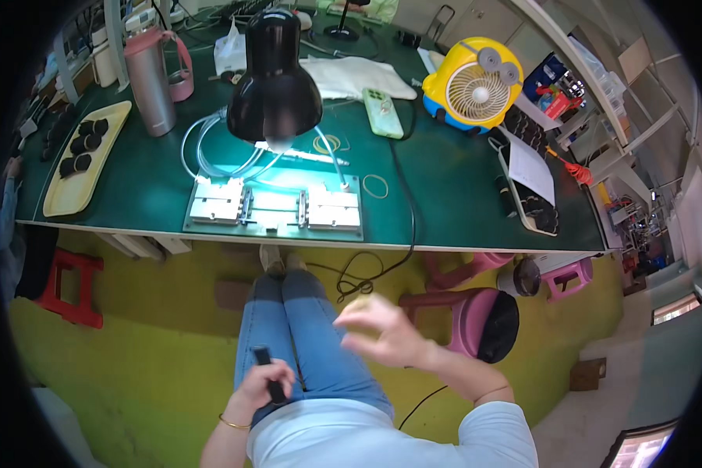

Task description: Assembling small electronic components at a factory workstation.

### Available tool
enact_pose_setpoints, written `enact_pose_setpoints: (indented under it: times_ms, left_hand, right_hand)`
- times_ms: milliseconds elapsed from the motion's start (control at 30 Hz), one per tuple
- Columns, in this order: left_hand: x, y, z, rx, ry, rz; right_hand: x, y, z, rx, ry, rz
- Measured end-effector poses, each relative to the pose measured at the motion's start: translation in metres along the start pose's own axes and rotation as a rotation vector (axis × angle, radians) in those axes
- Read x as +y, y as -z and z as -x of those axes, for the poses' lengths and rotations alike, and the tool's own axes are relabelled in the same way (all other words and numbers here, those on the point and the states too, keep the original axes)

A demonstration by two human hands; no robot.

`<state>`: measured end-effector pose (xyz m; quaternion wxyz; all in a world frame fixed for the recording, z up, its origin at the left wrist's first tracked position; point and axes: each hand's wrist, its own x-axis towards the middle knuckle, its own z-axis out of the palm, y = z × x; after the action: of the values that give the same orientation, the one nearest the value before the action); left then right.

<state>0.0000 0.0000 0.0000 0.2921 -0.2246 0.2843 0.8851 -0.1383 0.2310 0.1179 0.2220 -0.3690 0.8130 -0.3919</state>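
My left hand (264, 384) is closed around a flat black strip (262, 356) above my lap. The strip sticks out past both sides of the fingers, and its exact kind does not show. My right hand (381, 331) is raised over the right thigh, slightly blurred, with a gap between thumb and curled fingers. Nothing can be made out in that gap. Ahead, on the table's front edge, lies a metal fixture (273, 209) with two silver blocks and clear air tubes (199, 148). A black lamp (275, 93) lights it from above.
A cream tray (64, 199) with black rolls lies on the green table (437, 199) at left, beside a pink-handled tumbler (150, 82). Rightward are a phone (382, 113), a yellow fan (476, 82) and a tray (515, 187) with black pieces and paper. Stools (476, 324) stand below.
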Motion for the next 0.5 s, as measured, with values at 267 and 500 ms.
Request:
enact_pose_setpoints:
  times_ms: [267,500]
  left_hand:
    - [-0.005,-0.065,-0.032,-0.596,0.489,0.235]
    - [-0.001,-0.068,-0.017,-0.088,0.003,-0.358]
  right_hand:
    - [0.017,-0.087,-0.018,-0.393,-0.038,-1.024]
    - [0.015,-0.103,-0.023,-0.195,-0.603,-1.225]
